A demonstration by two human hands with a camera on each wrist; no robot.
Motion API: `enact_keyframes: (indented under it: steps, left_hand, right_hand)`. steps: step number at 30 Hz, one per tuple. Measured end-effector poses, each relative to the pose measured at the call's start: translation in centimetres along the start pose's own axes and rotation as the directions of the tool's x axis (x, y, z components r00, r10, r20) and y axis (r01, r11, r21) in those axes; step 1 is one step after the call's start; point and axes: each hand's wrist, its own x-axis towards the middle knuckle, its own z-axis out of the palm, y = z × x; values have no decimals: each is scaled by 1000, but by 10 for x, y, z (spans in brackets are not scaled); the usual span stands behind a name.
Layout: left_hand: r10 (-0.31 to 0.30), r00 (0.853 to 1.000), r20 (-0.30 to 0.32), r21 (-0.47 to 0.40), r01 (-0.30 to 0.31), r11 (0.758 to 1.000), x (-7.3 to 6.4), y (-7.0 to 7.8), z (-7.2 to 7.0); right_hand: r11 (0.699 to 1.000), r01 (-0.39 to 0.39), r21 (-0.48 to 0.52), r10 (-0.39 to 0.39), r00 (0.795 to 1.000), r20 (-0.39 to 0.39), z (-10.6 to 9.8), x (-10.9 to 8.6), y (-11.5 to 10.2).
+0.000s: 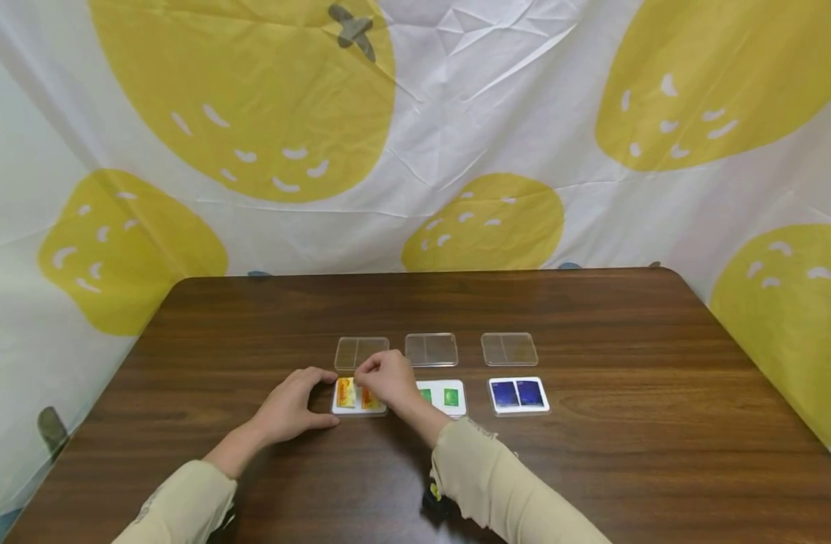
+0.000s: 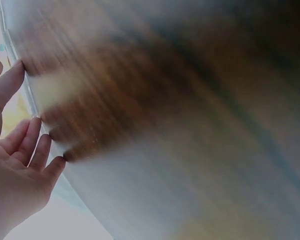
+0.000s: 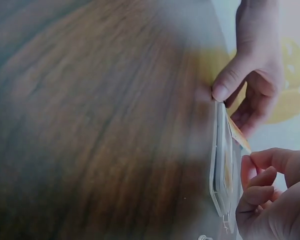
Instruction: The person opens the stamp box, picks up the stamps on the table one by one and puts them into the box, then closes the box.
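Note:
In the head view, a flat clear plastic case [image 1: 353, 413] with a white insert holds two yellow-orange printed pieces. My left hand [image 1: 288, 404] grips its left end, thumb at the near corner and fingertips at the far corner. My right hand [image 1: 390, 378] reaches over the case. In the right wrist view, its thumb and forefinger pinch the corner of a thin yellow-orange piece [image 3: 238, 136], which tilts up from the case. The left thumb [image 3: 223, 91] presses the case edge there. The left wrist view shows the left fingers [image 2: 29, 142] along the tabletop.
Right of that case, partly behind the right forearm, is a case with green pieces [image 1: 451, 397]. Farther right is one with dark blue pieces [image 1: 517, 394]. Three clear lids [image 1: 431, 350] lie in a row behind. A patterned cloth [image 1: 429, 136] hangs beyond the brown table [image 1: 633, 453].

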Motion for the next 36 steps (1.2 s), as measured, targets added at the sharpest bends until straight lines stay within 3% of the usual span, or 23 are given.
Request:
enact_keyframes:
  steps: [4,10,27,36]
  left_hand:
    - [7,1000,-10,1,-7,1000,0,-1,1]
    - [8,1000,-17,8,-8,1000,1,-2,3]
    - [9,1000,-15,6,-9,1000,1,-1,2]
    - [17,1000,-19,6,-17,1000,1,0,2]
  right_hand:
    - [994,60,-89,-64,997,-42,1,-1,1]
    - [984,92,-154,-107,990,-88,2,-2,1]
    - [947,141,-289,-178,978,-105,6,-4,-2]
    - [938,160,-306,-201,974,-108,7,-3,-3]
